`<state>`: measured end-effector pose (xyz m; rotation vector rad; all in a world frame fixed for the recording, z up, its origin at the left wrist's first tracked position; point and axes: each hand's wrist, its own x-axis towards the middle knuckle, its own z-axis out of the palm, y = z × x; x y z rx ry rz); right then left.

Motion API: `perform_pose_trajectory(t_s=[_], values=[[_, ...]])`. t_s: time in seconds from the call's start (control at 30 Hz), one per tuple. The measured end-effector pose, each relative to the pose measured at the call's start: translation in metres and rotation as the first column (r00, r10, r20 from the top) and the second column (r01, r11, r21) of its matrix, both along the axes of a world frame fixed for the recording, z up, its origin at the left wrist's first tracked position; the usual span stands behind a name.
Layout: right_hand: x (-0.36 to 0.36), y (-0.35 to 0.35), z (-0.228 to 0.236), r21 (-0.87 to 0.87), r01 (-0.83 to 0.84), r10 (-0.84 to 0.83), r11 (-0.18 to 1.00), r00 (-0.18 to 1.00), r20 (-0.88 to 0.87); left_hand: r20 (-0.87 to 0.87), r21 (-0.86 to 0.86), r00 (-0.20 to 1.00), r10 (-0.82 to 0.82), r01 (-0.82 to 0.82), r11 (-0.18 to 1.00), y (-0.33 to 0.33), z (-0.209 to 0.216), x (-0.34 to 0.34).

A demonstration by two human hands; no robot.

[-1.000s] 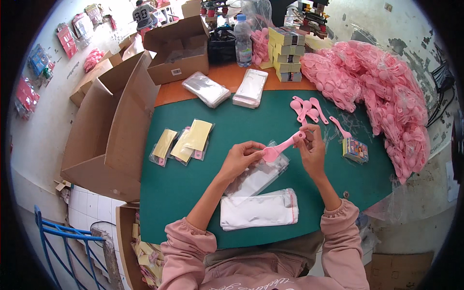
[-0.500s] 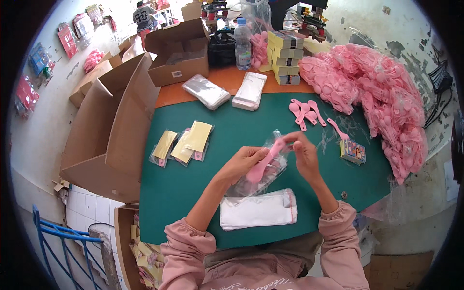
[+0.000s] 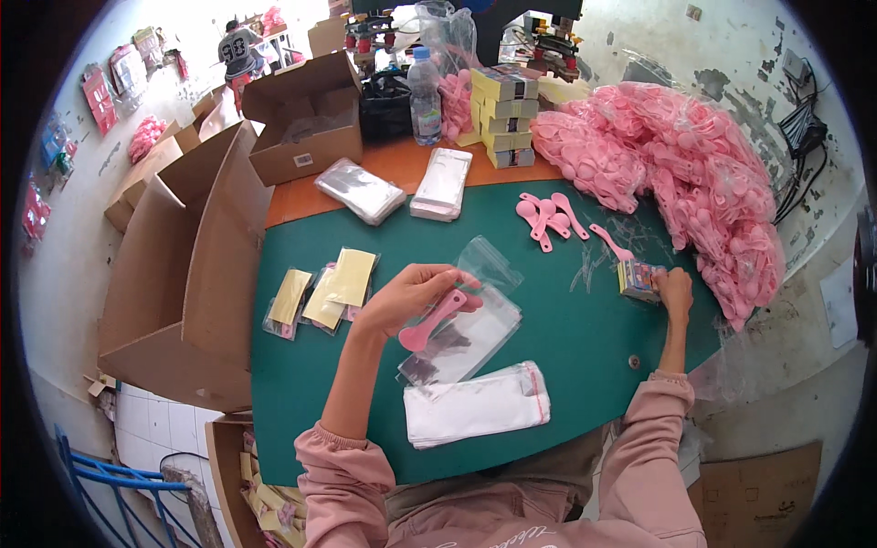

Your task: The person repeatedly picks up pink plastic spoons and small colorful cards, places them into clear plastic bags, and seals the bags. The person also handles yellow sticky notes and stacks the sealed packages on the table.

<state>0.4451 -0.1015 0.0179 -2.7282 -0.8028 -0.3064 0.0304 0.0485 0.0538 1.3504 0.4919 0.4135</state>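
My left hand (image 3: 411,297) is closed around a pink plastic spoon (image 3: 429,324), its bowl pointing down and left. Against the same fingers rests a clear plastic bag (image 3: 475,338) with its flap at the far end; I cannot tell whether the spoon is inside it. Over at the right, my right hand (image 3: 676,290) pinches the edge of a small stack of colourful printed cards (image 3: 637,279). Close to the stack lies a single pink spoon (image 3: 610,242), and a little pile of pink spoons (image 3: 548,219) sits beyond. A pile of flat bags (image 3: 475,406) lies in front of me.
Filled packets with yellow cards (image 3: 350,279) lie at the left of the green table (image 3: 411,247). A large heap of bagged pink spoons (image 3: 685,164) covers the far right. Toward the back stand card stacks (image 3: 507,119), a water bottle (image 3: 425,96) and cardboard boxes (image 3: 219,247).
My right hand has left the bag and moved right to the card stack. My left hand has shifted left with the spoon and bag. The whole view has turned slightly.
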Motion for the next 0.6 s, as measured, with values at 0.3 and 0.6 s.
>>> perform_pose_trajectory(t_s=[0.3, 0.6], values=[[-0.03, -0.002, 0.05, 0.083, -0.11, 0.079, 0.991, 0.948, 0.308, -0.063, 0.052, 0.998, 0.027, -0.023, 0.998, -0.001, -0.011, 0.008], [-0.173, 0.062, 0.057, 0.82, -0.411, 0.918, 0.397, 0.193, -0.348, -0.129, 0.104, 0.991, 0.033, -0.019, 0.994, 0.0, -0.025, 0.012]])
